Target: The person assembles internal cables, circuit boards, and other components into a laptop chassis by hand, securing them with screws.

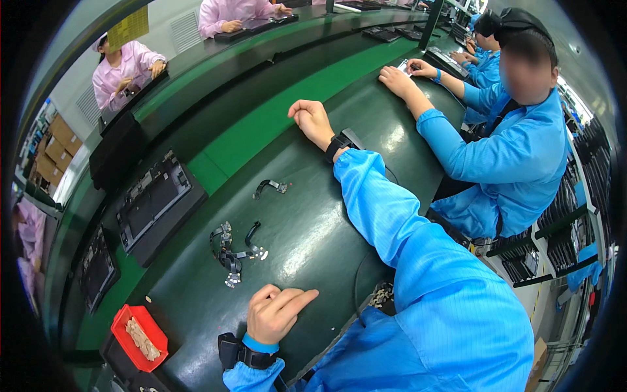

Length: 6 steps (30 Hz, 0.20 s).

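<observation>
My left hand (277, 315) is low over the dark green worktop (215, 320), its fingers stretched toward the right with nothing visible in them. Far out in front, my right hand (312, 124) is curled near the worktop's far edge; its fingertips are hidden, so whatever they may hold is out of sight. Between the hands lies a cluster of small dark flex cables (226, 251) with metal connectors. A short black cable piece (252, 233) is beside it, and a curved flex cable (269, 187) lies farther off. Both wrists wear black bands.
A red tray (138, 338) holding pale pieces stands at the lower left. Opened device housings (157, 201) rest on dark blocks along the green strip (215, 157). A black cord (358, 281) runs near my right arm. A co-worker in blue (509, 150) sits at the right.
</observation>
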Tool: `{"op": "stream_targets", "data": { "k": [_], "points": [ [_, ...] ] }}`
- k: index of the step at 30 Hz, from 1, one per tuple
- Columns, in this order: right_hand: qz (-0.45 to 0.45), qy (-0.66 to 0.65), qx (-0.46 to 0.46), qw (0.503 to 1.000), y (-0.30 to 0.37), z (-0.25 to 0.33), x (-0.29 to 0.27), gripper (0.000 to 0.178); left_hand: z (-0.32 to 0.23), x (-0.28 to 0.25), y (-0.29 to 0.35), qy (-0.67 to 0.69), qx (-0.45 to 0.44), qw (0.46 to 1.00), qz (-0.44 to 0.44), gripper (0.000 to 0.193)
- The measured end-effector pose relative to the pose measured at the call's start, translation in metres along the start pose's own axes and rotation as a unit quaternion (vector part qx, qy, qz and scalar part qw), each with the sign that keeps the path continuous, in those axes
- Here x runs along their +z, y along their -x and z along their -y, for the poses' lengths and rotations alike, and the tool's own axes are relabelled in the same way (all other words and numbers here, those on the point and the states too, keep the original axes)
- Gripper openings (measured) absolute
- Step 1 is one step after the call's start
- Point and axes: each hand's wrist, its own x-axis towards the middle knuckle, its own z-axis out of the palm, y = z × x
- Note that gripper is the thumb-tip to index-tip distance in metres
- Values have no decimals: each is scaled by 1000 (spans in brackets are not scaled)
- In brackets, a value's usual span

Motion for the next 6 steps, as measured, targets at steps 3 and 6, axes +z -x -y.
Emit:
{"op": "stream_targets", "data": {
  "k": [3, 6],
  "points": [
    [-1, 36, -21, 999, -3, -6, -1, 27, 1, 1, -1, 0, -7, 1000, 9, 46],
    [11, 70, -42, 997, -7, -14, -2, 27, 3, 3, -2, 1, -9, 1000, 12, 46]
  ]
}}
